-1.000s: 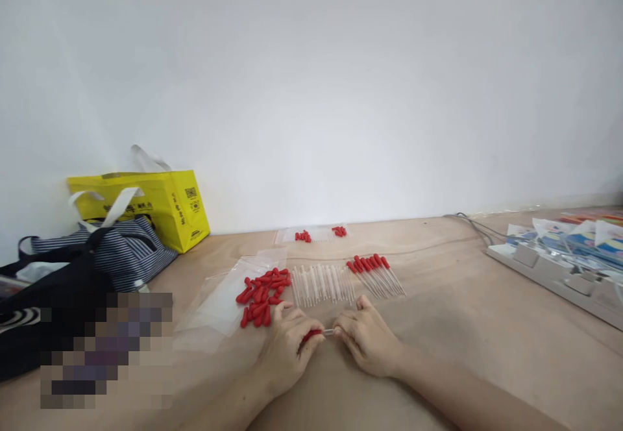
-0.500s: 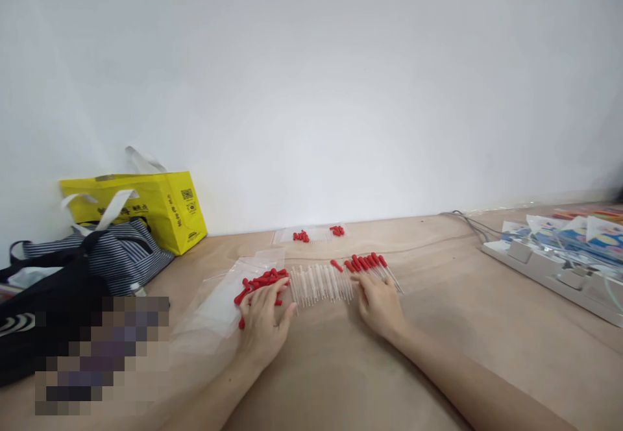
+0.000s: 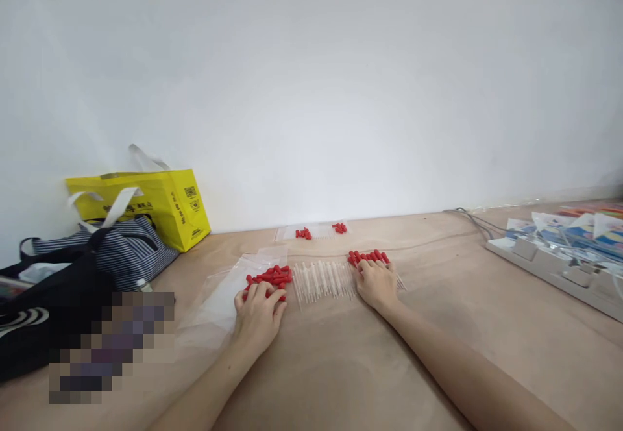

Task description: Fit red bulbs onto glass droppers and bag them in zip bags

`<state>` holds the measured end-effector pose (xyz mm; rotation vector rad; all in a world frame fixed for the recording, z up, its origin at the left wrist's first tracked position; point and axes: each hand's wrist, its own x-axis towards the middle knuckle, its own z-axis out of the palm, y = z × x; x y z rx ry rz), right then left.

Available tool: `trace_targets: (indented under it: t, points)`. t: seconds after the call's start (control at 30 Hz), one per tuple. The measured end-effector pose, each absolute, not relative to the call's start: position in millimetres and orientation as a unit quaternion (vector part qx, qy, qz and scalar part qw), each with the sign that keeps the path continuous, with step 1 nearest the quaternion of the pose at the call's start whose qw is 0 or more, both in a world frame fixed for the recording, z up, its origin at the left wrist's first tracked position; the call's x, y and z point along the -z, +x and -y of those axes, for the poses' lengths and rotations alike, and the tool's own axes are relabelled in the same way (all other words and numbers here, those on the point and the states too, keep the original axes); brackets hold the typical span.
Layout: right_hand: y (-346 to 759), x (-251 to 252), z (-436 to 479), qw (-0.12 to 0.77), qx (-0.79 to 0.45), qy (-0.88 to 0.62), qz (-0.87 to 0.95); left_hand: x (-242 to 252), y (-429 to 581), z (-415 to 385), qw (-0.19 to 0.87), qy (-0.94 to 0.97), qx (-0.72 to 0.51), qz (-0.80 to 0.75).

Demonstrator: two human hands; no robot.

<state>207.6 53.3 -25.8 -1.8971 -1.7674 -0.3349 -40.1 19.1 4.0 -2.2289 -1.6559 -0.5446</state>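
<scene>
My left hand [image 3: 257, 311] lies palm down on the tan bench [image 3: 438, 327], its fingers bent onto the near edge of a loose heap of small red rubber caps [image 3: 272, 277]. This grip is half curled. I cannot tell whether a cap is pinched under the fingertips, since the back of the hand hides them. The heap sits at 12 o'clock from that hand, partly on a flat clear plastic bag [image 3: 226, 295] that spreads out toward 9 o'clock.

My right hand [image 3: 376, 283] is also palm down, fingers stretched out and close together, and this grip is flat and open, with nothing closed in it. It rests on a row of clear droppers fitted with red caps [image 3: 370, 257], whose red ends show at 12 o'clock just past the fingertips.

Between the two hands, a row of bare clear glass tubes [image 3: 324, 280] lies side by side, just beside the heap at 9 o'clock and the capped row at 3 o'clock.

Farther off at 12 o'clock, near the white wall [image 3: 311, 93], a second clear bag with two small clusters of red caps [image 3: 318, 231] lies flat. At 10 o'clock stands a yellow shopping bag with white handles [image 3: 160, 204], touching a dark striped fabric bag [image 3: 114, 252]. At 2 o'clock there is a long white power strip [image 3: 549, 269].
</scene>
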Motion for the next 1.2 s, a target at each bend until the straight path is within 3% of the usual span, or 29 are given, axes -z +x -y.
trace_targets:
  t: [0.47, 0.77, 1.03, 1.1, 1.2]
  points:
    - [191.5, 10.3, -68.8, 0.193, 0.042, -0.763, 0.615, 4.4, -43.3, -33.1, 0.15, -0.787, 0.19, 0.567]
    - [186.4, 6.6, -72.4, 0.203, 0.026, -0.754, 0.624, -1.2, -33.3, -23.0, 0.102, -0.83, 0.327, 0.439]
    - [198.9, 7.0, -31.8, 0.278, 0.022, -0.633, 0.723, 11.3, -9.2, 2.7, -0.096, -0.867, 0.295, 0.391]
    - [204.8, 14.5, -11.8, 0.346, 0.003, -0.538, 0.769, 10.3, -5.9, 4.6, -0.123, -0.86, 0.302, 0.392]
    - [208.9, 23.3, 12.5, 0.358, -0.033, -0.456, 0.814, 6.1, -3.8, 4.9, -0.134, -0.852, 0.306, 0.402]
